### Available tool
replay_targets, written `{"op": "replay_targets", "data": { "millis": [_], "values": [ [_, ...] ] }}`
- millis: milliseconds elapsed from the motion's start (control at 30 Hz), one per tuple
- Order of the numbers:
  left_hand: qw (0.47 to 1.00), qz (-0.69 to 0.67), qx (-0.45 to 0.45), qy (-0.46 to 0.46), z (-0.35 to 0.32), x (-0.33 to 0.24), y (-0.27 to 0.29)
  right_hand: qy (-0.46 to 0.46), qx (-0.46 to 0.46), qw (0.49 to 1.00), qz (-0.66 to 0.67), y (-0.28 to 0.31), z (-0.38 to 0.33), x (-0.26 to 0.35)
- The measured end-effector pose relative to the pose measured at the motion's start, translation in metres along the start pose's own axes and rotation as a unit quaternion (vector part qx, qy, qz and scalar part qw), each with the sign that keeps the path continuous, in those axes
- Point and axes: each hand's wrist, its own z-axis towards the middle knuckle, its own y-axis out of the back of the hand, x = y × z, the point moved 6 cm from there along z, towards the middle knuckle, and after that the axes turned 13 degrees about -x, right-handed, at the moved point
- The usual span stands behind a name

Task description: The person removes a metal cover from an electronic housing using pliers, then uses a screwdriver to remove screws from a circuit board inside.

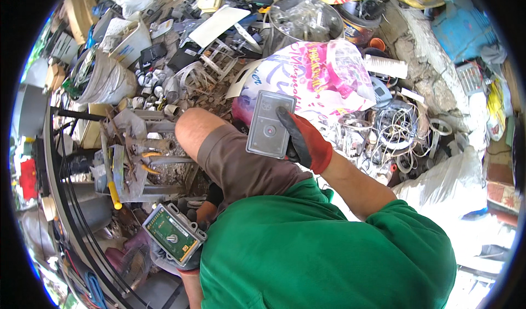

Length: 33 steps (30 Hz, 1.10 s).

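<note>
Grey cover panel (269, 124) sits in my right hand (304, 142), pinched along its right edge by red-and-black gloved fingers (289, 124), held up over my bent knee (193, 127) with its face toward me. My left hand (189, 262) is low at the bottom of the view, closed under the other half: an open casing with a green circuit board (173, 234) and a small metal stud at its centre. Most of that hand is hidden beneath the casing, so I can only say it supports the piece from below.

Judging by how things lie, I take the splitting of the device as done: cover and board half are well apart, one in each hand. What seems left is dealing with the board, which is seated in its frame, and putting the cover somewhere.

As for looks, the panel is a flat, rounded rectangle, pale grey, with a dark round button near the middle and a squarish window above it. It appears intact, a little dusty.

Around me: a pink-and-white printed sack (323, 76) just beyond the panel, a metal drum (302, 21) behind it, coils of white wire (397, 125) to the right, and a yellow-handled tool (113, 191) on a cluttered rack to the left.
</note>
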Motion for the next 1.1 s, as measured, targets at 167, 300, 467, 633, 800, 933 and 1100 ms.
{"op": "replay_targets", "data": {
  "millis": [167, 300, 467, 633, 800, 933, 1100],
  "values": [
    [1.000, 0.028, -0.002, 0.012, 0.001, 0.004, -0.007, 0.031, -0.007, 0.999, -0.016, 0.017, -0.013, 0.019],
    [0.999, 0.043, -0.004, 0.021, 0.002, 0.007, -0.011, 0.074, -0.035, 0.997, -0.005, 0.027, -0.024, 0.037],
    [0.998, 0.051, -0.001, 0.022, 0.005, 0.007, -0.017, 0.086, -0.045, 0.995, 0.034, 0.047, -0.034, 0.053],
    [0.998, 0.062, -0.003, 0.027, 0.010, 0.013, -0.023, 0.124, -0.043, 0.990, 0.051, 0.081, -0.035, 0.064],
    [0.998, 0.061, -0.005, 0.028, 0.006, 0.020, -0.027, 0.327, -0.193, 0.925, -0.026, 0.166, -0.023, 0.138],
    [0.999, 0.030, 0.000, 0.036, -0.004, 0.009, -0.022, 0.504, -0.563, 0.561, -0.340, 0.262, 0.005, 0.219],
    [0.993, -0.051, 0.046, 0.099, 0.004, 0.012, -0.069, 0.331, -0.328, 0.745, -0.477, 0.342, 0.088, 0.202]
  ]
}}
